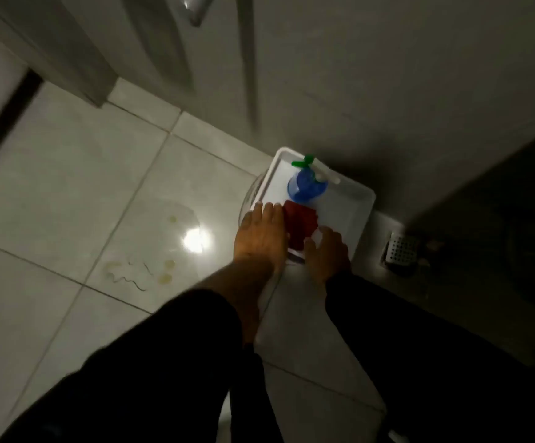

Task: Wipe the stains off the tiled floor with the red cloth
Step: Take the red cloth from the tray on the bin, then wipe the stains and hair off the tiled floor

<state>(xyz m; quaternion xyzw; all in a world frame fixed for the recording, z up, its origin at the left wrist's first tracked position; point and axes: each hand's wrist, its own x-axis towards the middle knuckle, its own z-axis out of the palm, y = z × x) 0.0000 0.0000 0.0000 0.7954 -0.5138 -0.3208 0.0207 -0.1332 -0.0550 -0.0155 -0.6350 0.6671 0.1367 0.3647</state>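
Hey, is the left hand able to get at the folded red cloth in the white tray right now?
Probably yes. The left hand rests on the white plastic tray's near edge, fingertips right beside the folded red cloth, nothing between them.

Both arms wear long dark, near-black sleeves. The left sleeve [170, 346] ends short of the wrist, leaving part of the forearm bare; the right sleeve [371, 314] reaches the wrist. Both hands are bare: left hand [259, 238], right hand [328, 252].
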